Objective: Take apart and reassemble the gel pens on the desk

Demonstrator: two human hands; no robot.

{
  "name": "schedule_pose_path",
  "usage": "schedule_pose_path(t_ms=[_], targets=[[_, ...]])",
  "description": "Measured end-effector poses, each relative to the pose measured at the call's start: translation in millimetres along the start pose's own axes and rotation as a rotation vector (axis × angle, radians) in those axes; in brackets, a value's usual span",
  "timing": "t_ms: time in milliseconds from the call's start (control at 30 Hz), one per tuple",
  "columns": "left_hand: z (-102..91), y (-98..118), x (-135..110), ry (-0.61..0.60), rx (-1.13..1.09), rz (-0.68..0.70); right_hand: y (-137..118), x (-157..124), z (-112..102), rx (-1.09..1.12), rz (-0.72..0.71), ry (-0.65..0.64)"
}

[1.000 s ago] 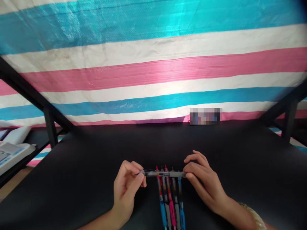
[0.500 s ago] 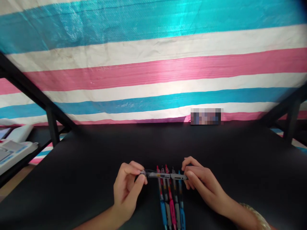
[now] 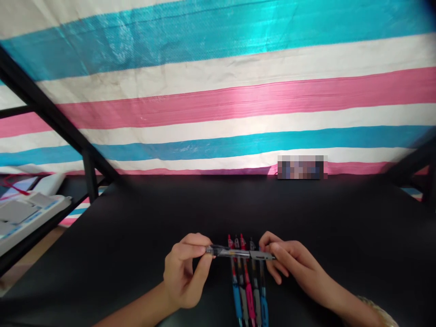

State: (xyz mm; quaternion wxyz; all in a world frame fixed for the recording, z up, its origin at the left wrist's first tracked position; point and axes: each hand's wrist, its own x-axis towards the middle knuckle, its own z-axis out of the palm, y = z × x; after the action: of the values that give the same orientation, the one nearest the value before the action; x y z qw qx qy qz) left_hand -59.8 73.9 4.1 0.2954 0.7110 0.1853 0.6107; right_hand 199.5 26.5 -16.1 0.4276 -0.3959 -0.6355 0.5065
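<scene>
Both of my hands hold one clear-barrelled pen [image 3: 238, 252] sideways, just above the black table [image 3: 143, 236]. My left hand [image 3: 185, 274] pinches its left end between thumb and fingers. My right hand [image 3: 289, 263] pinches the dark right end, fingers curled. Under the held pen lies a row of several pens [image 3: 249, 286] with blue, grey and pink grips, side by side, tips pointing away from me.
A striped blue, white and pink tarp [image 3: 218, 104] hangs behind the table. Black metal frame bars [image 3: 86, 179] stand at the left and right. A white device [image 3: 27, 213] sits on a lower surface at the far left.
The view shifted slightly left. My right hand's fingers have curled in closer round the pen's right end, and the pen sits a little lower and farther right.
</scene>
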Motion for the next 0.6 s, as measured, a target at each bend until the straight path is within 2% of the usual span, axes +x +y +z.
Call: schedule_pose_path(t_ms=[100,300,467,600], targets=[[0.9,2,2,0.04,-0.067,-0.1,-3,-1,3,-0.039,-0.086,-0.044],[4.6,-3,-3,0.202,-0.191,-0.384,-13,-3,9,-0.283,-0.234,-0.087],[7.4,-3,-4,0.191,-0.157,-0.458,-9,-2,11,-0.518,-0.306,-0.072],[10.4,-4,-2,0.209,-0.222,-0.55,-3,-5,13,-0.609,-0.333,-0.051]])
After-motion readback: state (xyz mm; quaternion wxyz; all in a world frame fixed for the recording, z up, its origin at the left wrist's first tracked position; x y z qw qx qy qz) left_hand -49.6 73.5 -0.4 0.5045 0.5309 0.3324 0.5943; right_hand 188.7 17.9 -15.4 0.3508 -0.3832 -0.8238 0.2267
